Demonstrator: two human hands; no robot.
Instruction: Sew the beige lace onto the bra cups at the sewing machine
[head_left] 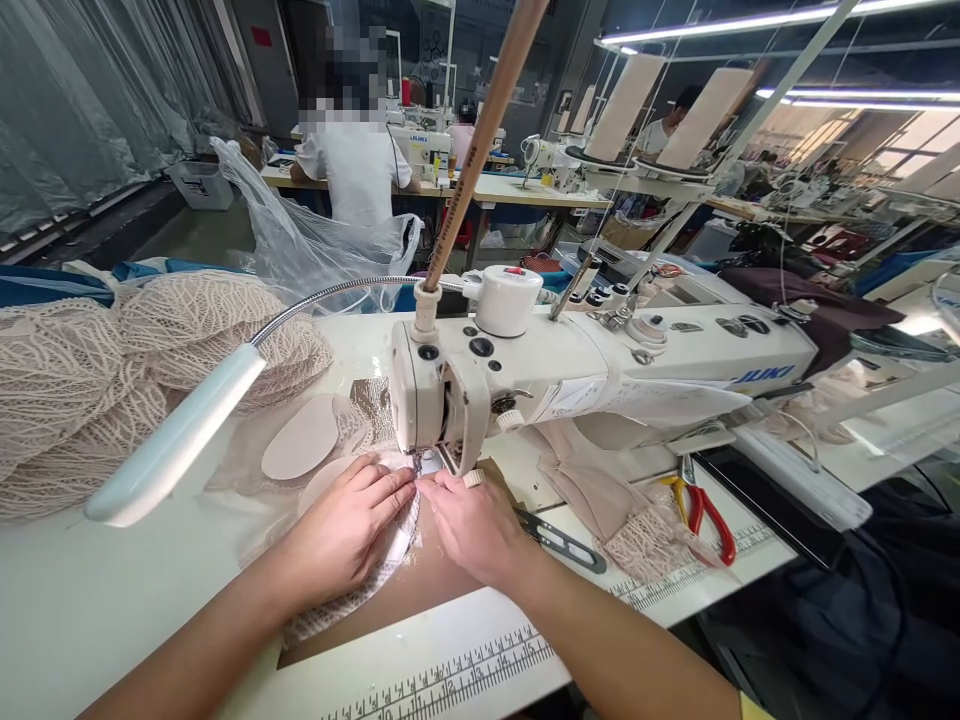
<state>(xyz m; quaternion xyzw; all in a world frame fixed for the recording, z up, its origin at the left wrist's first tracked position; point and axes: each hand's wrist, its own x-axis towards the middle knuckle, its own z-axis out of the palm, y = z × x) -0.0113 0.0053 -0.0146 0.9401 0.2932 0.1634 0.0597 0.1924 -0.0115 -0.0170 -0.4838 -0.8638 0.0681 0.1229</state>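
Observation:
Under the needle area of a white sewing machine (517,360) lies a beige lace fabric piece (396,568) with a curved edge. My left hand (352,525) rests flat on this lace, its fingers stretched toward the presser foot (426,462). On the other side of the foot, my right hand (476,525) has its fingertips closed at the lace's edge, close to the needle. What those fingertips grip is partly hidden. Smooth beige oval fabric pieces (300,440) lie beyond my left hand. Thread snips (562,540) lie beside my right wrist.
A lamp on a bendy neck (180,430) reaches over the table's left side. Lace bundles (135,380) are heaped behind it. To the right are beige fabric scraps (615,500), red-handled pliers (701,515) and a dark flat device (772,505). A person (349,170) sits ahead.

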